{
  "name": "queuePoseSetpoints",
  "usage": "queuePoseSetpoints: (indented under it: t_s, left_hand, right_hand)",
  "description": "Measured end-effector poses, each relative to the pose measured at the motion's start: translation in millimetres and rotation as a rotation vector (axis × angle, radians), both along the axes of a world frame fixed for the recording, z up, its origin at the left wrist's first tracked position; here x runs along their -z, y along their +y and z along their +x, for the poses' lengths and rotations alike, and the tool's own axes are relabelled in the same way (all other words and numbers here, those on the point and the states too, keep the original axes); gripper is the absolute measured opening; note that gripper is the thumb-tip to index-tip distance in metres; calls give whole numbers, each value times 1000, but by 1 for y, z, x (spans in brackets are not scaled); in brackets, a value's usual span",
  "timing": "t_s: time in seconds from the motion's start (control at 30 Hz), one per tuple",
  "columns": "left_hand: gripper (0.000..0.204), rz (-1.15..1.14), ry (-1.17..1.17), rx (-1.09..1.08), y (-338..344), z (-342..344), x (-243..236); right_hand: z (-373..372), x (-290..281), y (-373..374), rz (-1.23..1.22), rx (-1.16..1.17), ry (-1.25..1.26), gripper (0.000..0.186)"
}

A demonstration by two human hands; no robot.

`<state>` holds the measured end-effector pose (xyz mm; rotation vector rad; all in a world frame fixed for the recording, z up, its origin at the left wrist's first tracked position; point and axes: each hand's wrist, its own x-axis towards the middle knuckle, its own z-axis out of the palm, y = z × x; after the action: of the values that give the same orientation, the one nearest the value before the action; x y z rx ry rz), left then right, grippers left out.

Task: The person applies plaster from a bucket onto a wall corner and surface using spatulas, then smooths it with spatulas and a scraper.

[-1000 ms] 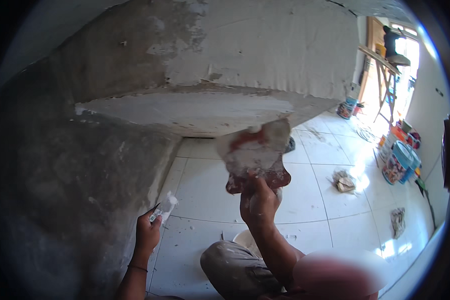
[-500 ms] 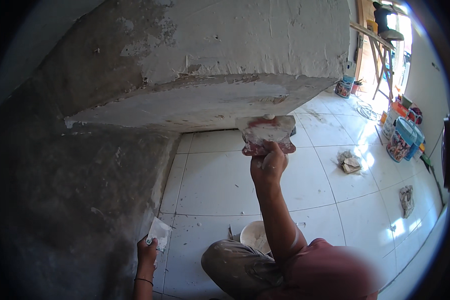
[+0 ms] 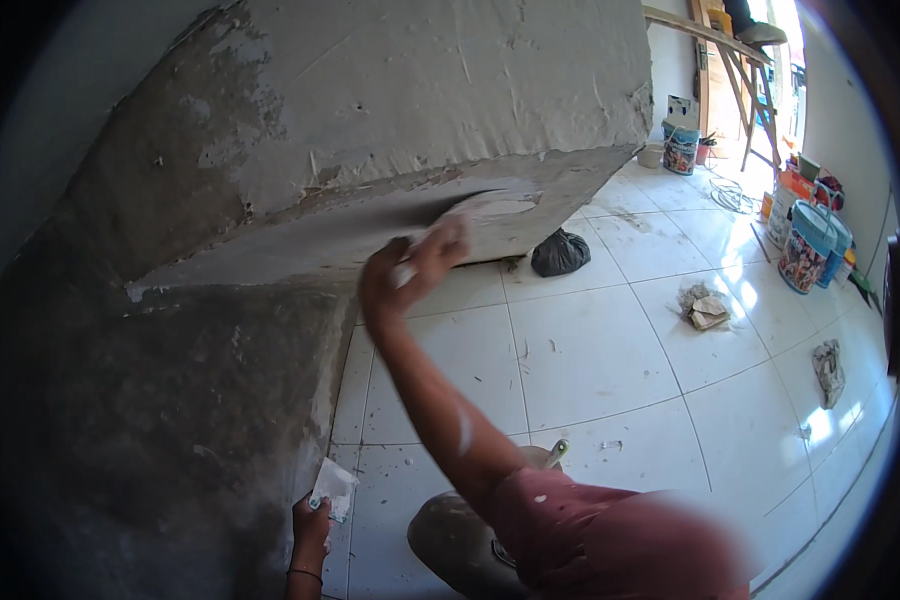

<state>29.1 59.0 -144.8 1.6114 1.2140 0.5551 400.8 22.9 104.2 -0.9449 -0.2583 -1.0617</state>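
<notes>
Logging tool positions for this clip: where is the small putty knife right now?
In the head view the small putty knife is low and left of centre, held in the left hand beside the rough grey wall, above the white tiled floor.

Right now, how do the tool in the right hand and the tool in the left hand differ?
The trowel in the right hand is raised and pressed flat against the underside of the concrete overhang; the small scraper in the left hand hangs low beside the grey wall, touching no surface. The trowel looks broader, its blade smeared with plaster; the scraper is smaller. Both are pale flat-bladed hand tools.
</notes>
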Motion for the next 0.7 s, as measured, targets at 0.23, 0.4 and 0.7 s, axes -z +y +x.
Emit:
queuePoseSetpoints:
  t_s: [0.23,0.4,0.7]
  left_hand:
    - [22,-46,-28,-1,-4,8,-2]
    - [21,-38,-41,64,3,14,7]
    - [21,-482,-360,40,14,62,37]
  right_hand:
    - [-43,76,-12,-256,-275,-140,64]
    - [47,73,-98,463,-1228,450,38]
    - [-5,-40,-285,391,-1923,121,52]
